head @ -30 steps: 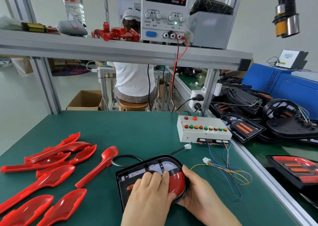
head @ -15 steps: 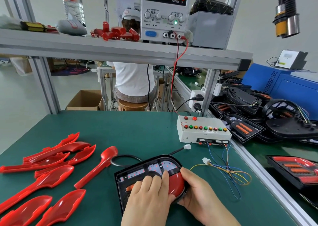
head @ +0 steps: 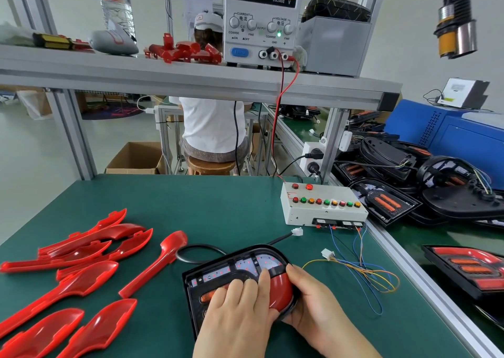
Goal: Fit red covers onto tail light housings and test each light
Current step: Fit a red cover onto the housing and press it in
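Note:
A black tail light housing (head: 218,271) lies on the green mat in front of me, its black cable ending in a white plug (head: 297,231). A red cover (head: 281,292) sits in the housing's right end. My left hand (head: 240,311) presses flat on the cover and the housing with straight fingers. My right hand (head: 313,303) grips the housing's right edge, fingers curled round it. Several loose red covers (head: 81,251) lie to the left. The white test box (head: 321,203) stands behind, its wired plug (head: 327,254) lying loose on the mat.
A power supply (head: 261,19) on the shelf reads 0.000 A and 12.00 V. Black finished housings (head: 409,183) are piled on the right bench. Another tail light (head: 469,267) lies at the right edge. A person sits with their back to me beyond the bench.
Nearly nothing has moved. My left hand's fingers shifted slightly on the red cover; the housing stays where it was.

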